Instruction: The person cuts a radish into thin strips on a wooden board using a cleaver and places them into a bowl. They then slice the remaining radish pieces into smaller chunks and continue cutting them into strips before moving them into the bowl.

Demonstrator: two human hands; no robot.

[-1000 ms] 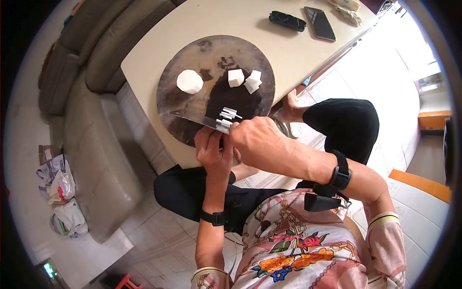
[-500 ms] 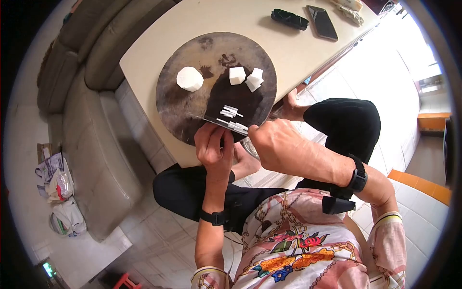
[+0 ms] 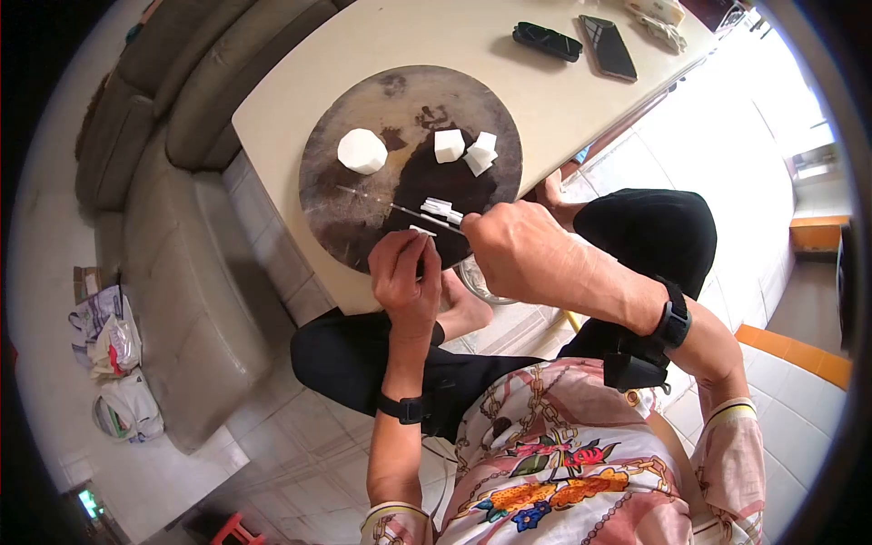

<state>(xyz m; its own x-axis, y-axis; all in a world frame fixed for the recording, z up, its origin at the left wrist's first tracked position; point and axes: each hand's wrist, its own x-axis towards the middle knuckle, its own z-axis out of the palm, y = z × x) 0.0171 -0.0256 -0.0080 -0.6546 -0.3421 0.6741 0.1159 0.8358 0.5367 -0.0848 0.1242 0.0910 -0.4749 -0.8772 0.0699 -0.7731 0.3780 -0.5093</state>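
My right hand (image 3: 513,250) is closed round the handle end of a knife (image 3: 422,216), whose thin blade points left over a round, dark-stained cutting board (image 3: 331,213). Pinched in the fingertips of my left hand (image 3: 404,272), at the board's near edge, is a small white piece (image 3: 421,231); the fingers hide part of it. Just beyond the blade lie cut white strips (image 3: 441,210). Farther back on the board sit a large faceted white chunk (image 3: 362,151), a white block (image 3: 449,145) and some smaller white pieces (image 3: 480,154) stacked at the right.
The board rests on a cream table (image 3: 282,100). At the table's far side are a black case (image 3: 547,42), a phone (image 3: 609,47) and a pale crumpled item (image 3: 661,32). A grey sofa (image 3: 213,300) stands at left, with bags (image 3: 118,363) on the floor beyond it.
The knife has moved away from my left fingers, and the strips by its blade now lie with the other strips beyond it. A white piece shows at my left fingertips.
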